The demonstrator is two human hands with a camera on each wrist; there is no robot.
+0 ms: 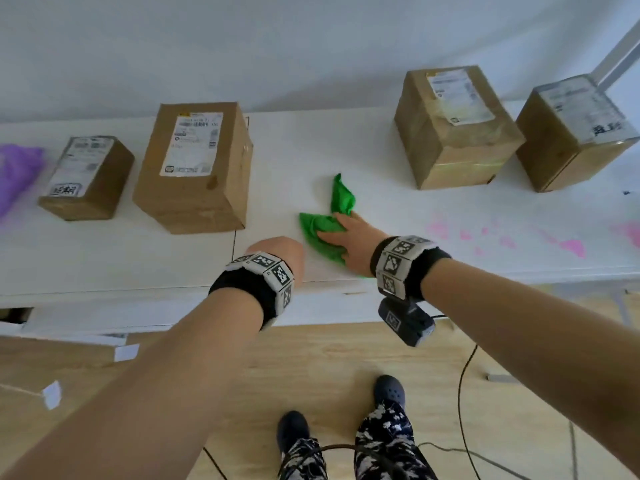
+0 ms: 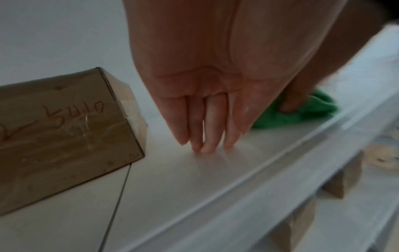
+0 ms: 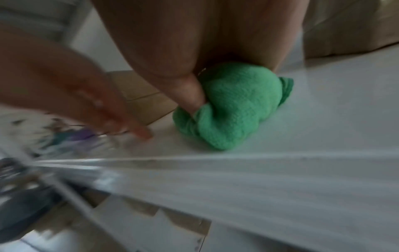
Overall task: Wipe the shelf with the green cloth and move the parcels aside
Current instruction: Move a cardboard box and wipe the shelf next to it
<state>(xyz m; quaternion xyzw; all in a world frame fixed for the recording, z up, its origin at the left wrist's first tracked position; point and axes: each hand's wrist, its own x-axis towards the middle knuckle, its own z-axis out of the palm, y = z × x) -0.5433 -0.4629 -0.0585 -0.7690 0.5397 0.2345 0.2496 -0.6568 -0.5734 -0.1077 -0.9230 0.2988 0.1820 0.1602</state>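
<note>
A crumpled green cloth lies mid-way along the white shelf. My right hand lies over it, the thumb tucked into a fold of the cloth, bunching it under the palm. Just left of the cloth, my left hand points down, its straight fingertips touching the bare shelf and holding nothing. Two brown parcels stand at the left, a small one and a tall one. Two more parcels stand at the right, near the wall.
A purple bundle lies at the shelf's far left. Pink smears mark the shelf to the right of my hands. Below the front edge, a lower shelf holds more brown parcels. A black cable trails over the wooden floor.
</note>
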